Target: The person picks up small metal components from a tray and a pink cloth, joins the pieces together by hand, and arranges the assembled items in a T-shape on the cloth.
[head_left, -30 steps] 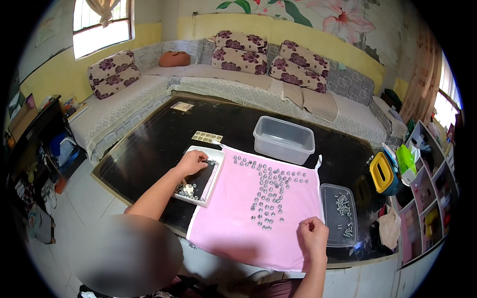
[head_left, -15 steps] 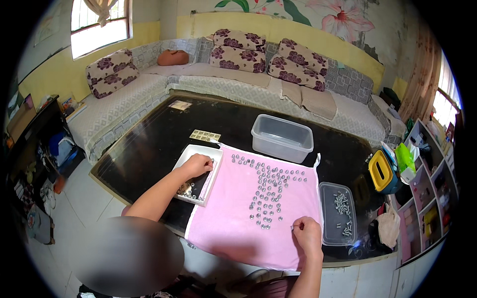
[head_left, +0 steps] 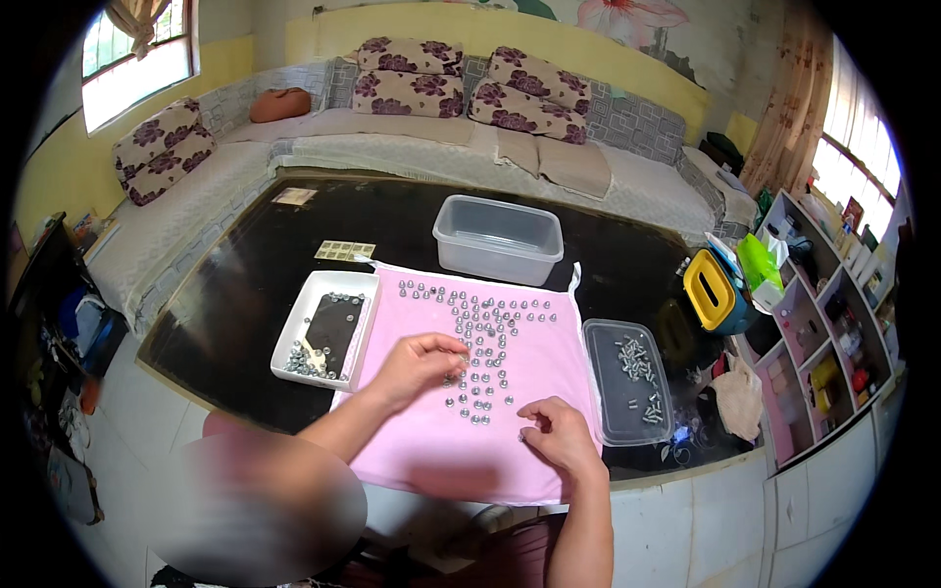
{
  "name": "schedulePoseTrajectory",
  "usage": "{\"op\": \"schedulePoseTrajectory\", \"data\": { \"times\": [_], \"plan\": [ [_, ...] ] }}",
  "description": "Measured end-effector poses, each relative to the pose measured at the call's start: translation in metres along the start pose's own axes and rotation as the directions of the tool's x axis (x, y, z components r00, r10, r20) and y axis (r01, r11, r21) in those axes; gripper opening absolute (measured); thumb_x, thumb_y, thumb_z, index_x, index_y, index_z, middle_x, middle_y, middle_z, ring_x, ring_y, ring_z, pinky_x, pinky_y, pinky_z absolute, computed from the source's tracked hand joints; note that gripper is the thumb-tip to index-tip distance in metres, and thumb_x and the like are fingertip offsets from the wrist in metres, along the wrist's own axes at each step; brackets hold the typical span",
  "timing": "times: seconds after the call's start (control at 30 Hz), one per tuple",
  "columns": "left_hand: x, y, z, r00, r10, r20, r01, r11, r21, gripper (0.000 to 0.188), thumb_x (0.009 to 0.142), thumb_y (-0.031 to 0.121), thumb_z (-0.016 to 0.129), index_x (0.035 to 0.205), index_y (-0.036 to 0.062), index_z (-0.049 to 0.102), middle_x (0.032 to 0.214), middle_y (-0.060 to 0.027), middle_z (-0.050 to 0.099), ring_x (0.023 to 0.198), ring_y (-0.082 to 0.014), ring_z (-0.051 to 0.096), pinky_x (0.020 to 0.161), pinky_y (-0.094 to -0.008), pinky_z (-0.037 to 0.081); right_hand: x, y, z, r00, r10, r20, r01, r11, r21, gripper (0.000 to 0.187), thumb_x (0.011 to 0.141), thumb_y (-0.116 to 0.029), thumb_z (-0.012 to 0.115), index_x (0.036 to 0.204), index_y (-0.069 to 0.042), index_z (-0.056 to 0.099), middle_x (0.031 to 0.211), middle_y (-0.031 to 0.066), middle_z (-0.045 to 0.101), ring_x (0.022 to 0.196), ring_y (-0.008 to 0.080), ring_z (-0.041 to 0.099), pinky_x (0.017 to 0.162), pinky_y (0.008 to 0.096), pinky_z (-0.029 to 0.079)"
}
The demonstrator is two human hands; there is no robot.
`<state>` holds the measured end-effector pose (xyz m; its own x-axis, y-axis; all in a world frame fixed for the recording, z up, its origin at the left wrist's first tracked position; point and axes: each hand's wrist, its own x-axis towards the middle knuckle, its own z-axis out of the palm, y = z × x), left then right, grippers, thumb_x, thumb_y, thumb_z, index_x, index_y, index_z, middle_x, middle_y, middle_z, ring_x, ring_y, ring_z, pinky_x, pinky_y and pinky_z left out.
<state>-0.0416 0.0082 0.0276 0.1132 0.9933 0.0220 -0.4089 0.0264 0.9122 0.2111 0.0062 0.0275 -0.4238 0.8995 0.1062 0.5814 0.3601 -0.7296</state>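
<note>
A pink cloth (head_left: 407,456) carries many small silvery metal pieces (head_left: 487,328), standing in loose rows. My left hand (head_left: 420,370) is over the cloth at the left side of these rows, fingers pinched together; what is between them, if anything, is too small to make out. Near the cloth's lower right, my right hand (head_left: 561,433) is curled with thumb and forefinger closed on a tiny dark bit that I cannot name. Left of the cloth, a white tray (head_left: 278,365) holds small metal rings. To the right, a clear plastic lid (head_left: 606,427) bears short metal screws (head_left: 635,359).
An open clear plastic tub (head_left: 498,257) stands behind the cloth on the black table (head_left: 211,304). A gold-coloured card (head_left: 345,251) lies behind the tray. At the right are a yellow and teal box (head_left: 714,294) and a shelf unit (head_left: 799,323). A long sofa (head_left: 392,155) runs behind.
My left hand has left the white tray and moved right, over the cloth beside the metal pieces. My right hand stays near the cloth's lower right. The whole view has shifted.
</note>
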Motion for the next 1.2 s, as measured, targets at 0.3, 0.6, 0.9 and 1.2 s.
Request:
{"op": "schedulePoseTrajectory", "data": {
  "times": [0.3, 0.6, 0.9, 1.2],
  "plan": [
    [-0.001, -0.035, 0.035, 0.998, -0.050, 0.047, 0.052, 0.997, -0.053, 0.019, 0.079, 0.001, 0.058, 0.097, -0.0022, 0.058, 0.088, -0.0103, 0.061, 0.079, -0.0149, 0.061, 0.071, -0.0250, 0.051, -0.003, 0.001, 0.006, 0.998, 0.001, 0.065, 0.001, 0.999, -0.041, 0.011, 0.067, -0.008, 0.065, 0.077, -0.004, 0.062, 0.065, 0.0079, 0.055, 0.061, 0.0194, 0.054, 0.058, 0.0303, 0.044],
    [-0.003, -0.038, 0.030, 0.999, -0.034, 0.034, 0.036, 0.998, -0.045, 0.020, 0.078, 0.001, 0.059, 0.098, -0.0039, 0.059, 0.088, -0.0102, 0.061, 0.075, -0.0138, 0.059, 0.070, -0.0244, 0.049, 0.003, 0.007, 0.010, 0.988, -0.085, -0.127, 0.071, 0.991, -0.113, 0.011, 0.069, -0.004, 0.060, 0.081, -0.003, 0.061, 0.070, 0.0112, 0.056, 0.065, 0.0239, 0.055, 0.063, 0.0333, 0.045],
    [-0.008, -0.040, 0.030, 0.999, -0.025, 0.040, 0.026, 0.999, -0.033, 0.019, 0.078, 0.002, 0.061, 0.096, -0.0030, 0.060, 0.088, -0.0101, 0.062, 0.075, -0.0136, 0.059, 0.068, -0.0244, 0.049, 0.005, 0.002, 0.016, 0.987, -0.067, -0.145, 0.058, 0.996, -0.065, 0.008, 0.069, -0.003, 0.061, 0.077, -0.004, 0.061, 0.072, 0.0125, 0.057, 0.066, 0.0262, 0.056, 0.062, 0.0345, 0.045],
    [-0.007, -0.043, 0.028, 0.997, -0.029, 0.065, 0.032, 0.999, -0.035, 0.019, 0.078, 0.002, 0.061, 0.096, -0.0030, 0.060, 0.087, -0.0100, 0.062, 0.076, -0.0135, 0.060, 0.068, -0.0236, 0.049, 0.007, 0.005, 0.018, 0.967, -0.146, -0.211, 0.106, 0.977, -0.187, 0.007, 0.067, -0.002, 0.062, 0.073, -0.002, 0.058, 0.073, 0.0134, 0.056, 0.068, 0.0283, 0.056, 0.064, 0.0365, 0.045]
  ]
}}
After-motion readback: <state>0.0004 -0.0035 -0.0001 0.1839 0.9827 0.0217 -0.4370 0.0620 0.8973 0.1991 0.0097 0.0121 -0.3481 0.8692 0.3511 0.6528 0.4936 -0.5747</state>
